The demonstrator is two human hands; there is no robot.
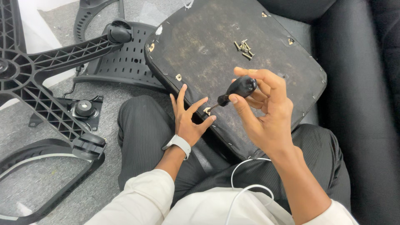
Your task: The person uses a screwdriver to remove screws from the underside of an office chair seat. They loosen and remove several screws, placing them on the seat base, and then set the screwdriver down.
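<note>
The right hand [266,114] is keeping its grip clenched around a black-handled screwdriver [233,92], whose tip is meeting a small metal fitting [206,111] at the near edge of the upturned chair seat [216,54] that is lying across the person's lap. The left hand [188,118] is resting released, fingers spread, on that same edge just beside the fitting. A cluster of loose screws [245,48] is lying farther up the seat's underside, while the black star base [46,79] with its casters is sitting on the grey floor to the left.
</note>
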